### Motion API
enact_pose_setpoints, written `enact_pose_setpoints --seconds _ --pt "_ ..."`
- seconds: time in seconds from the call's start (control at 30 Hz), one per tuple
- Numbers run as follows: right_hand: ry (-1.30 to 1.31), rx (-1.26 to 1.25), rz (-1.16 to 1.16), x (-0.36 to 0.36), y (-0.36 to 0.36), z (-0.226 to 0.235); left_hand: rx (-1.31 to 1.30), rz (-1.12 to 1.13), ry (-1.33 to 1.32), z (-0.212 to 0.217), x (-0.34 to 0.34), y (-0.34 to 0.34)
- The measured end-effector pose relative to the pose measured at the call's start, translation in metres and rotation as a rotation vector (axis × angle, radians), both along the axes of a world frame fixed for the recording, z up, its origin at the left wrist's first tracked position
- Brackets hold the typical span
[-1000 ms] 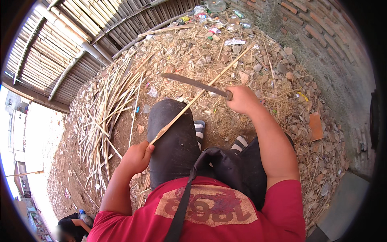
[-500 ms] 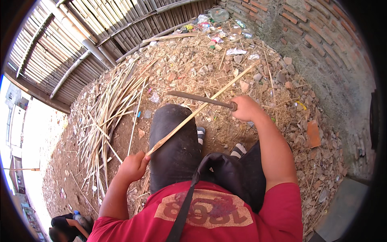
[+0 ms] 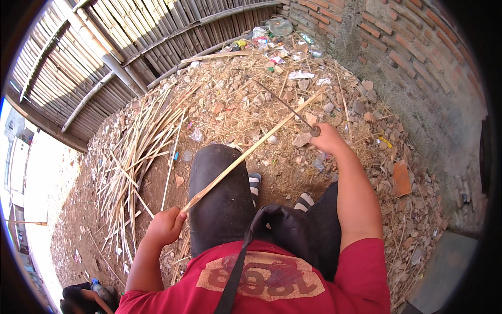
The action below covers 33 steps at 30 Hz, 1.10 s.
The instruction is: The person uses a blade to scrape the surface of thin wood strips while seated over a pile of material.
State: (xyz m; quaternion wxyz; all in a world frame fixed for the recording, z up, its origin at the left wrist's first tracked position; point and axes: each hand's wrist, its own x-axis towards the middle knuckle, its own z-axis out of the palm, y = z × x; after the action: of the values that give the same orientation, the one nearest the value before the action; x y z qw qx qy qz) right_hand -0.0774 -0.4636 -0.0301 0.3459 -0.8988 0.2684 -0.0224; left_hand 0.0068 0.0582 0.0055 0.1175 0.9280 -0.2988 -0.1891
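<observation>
My left hand (image 3: 166, 226) is closed round the near end of a long pale bamboo strip (image 3: 252, 149). The strip slants away to the upper right, passing over my left knee (image 3: 222, 167). In my right hand (image 3: 329, 140) is the handle of a long-bladed knife (image 3: 285, 104). Its dark blade points to the far left and looks thin, nearly edge-on. It crosses the strip near the far end; whether the two touch I cannot tell.
A heap of split bamboo strips (image 3: 138, 157) lies to my left. Rubble and straw cover the ground, with litter (image 3: 272, 47) at the back. A bamboo fence (image 3: 157, 31) and a brick wall (image 3: 408, 68) border the space. Another person (image 3: 86, 298) is at the lower left.
The knife has turned from lying nearly level across the strip to slanting up and away, its blade now edge-on. My right hand has shifted slightly right along the strip's far part.
</observation>
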Motion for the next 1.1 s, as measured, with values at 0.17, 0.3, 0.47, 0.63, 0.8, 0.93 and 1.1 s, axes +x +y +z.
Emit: enact_pose_setpoints --seconds 0.17,0.3,0.47,0.63,0.8,0.93,1.1 --pt "0.058 -0.182 0.220 0.007 0.039 0.018 -0.011 -0.014 -0.002 0.000 -0.001 0.005" --pt "0.142 -0.047 0.217 0.002 0.024 0.002 -0.001 -0.016 -0.023 -0.008 0.000 0.011" --pt "0.042 0.012 -0.008 -0.002 0.001 0.003 0.007 -0.003 -0.094 -0.007 0.000 0.009" --pt "0.183 -0.155 0.383 0.011 0.048 0.018 -0.015 -0.001 -0.067 -0.014 -0.004 0.017" --pt "0.062 0.006 0.010 -0.006 -0.013 -0.015 0.028 0.001 -0.104 -0.004 0.002 0.005" --pt "0.031 -0.134 0.173 0.003 0.024 -0.001 0.009 -0.004 -0.086 -0.005 0.002 0.007" --pt "0.186 -0.008 0.336 0.008 0.026 -0.004 -0.036 -0.002 -0.042 -0.021 -0.002 0.019"
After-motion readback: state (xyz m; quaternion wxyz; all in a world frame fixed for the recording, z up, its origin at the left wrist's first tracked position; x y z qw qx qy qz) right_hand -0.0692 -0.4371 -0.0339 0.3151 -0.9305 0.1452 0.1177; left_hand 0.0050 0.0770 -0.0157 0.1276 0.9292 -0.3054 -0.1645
